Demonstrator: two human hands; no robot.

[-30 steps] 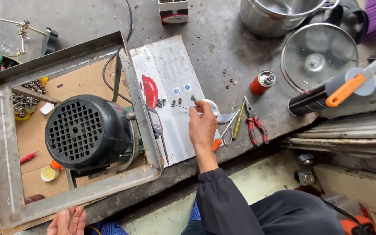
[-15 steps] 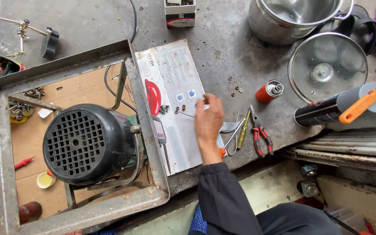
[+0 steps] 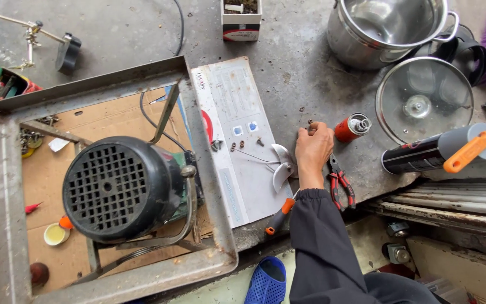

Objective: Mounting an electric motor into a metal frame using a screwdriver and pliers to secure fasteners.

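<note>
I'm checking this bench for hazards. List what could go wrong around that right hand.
1. The right hand picks at tiny loose parts on bare concrete; they could roll away or get lost.
2. The small red canister lies beside the fingers; a nudge might roll it.
3. The metal blades sit against the wrist and might nick it.

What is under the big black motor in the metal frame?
Brown cardboard lies beneath the black motor, inside the metal frame. A small yellow cap sits on it. Whatever lies directly below the motor is hidden.

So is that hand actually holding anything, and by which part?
The right hand pinches something tiny at its fingertips, on the concrete near the red can; what it is cannot be told.
</note>
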